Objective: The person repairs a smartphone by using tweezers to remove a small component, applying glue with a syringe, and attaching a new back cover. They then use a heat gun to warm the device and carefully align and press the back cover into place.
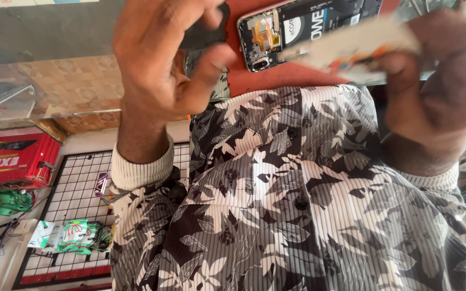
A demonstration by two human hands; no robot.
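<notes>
Your left hand point(163, 70) is raised close to the camera, thumb and fingertips pinched on a small dark piece point(206, 29); what the piece is cannot be told, since it is blurred and half covered by your fingers. Your right hand point(438, 81) is closed on a pale flat card-like item point(351, 46), gripped at its right end, with its free end reaching toward the opened phone point(303, 27). The card is motion-blurred, so its print and exact shape are unreadable. The phone lies back-off on a red mat point(281, 75), with battery and inner parts exposed and the camera end toward your left hand. Mat and phone sit on the glass worktop point(55, 70), near the edge closest to your body. The dark piece hangs just above the phone's camera end; whether it touches is unclear. Your patterned shirt point(297, 205) fills the lower middle of the view and blocks most of what lies under the worktop's near edge. Both hands and the card cover parts of the phone and mat. Below the glass on your left, a red boxy battery point(12, 161) sits by green wires point(12, 202), and a wire grid rack point(76, 205) carries small green and white packets point(71, 234) and a small purple item point(101, 184).
</notes>
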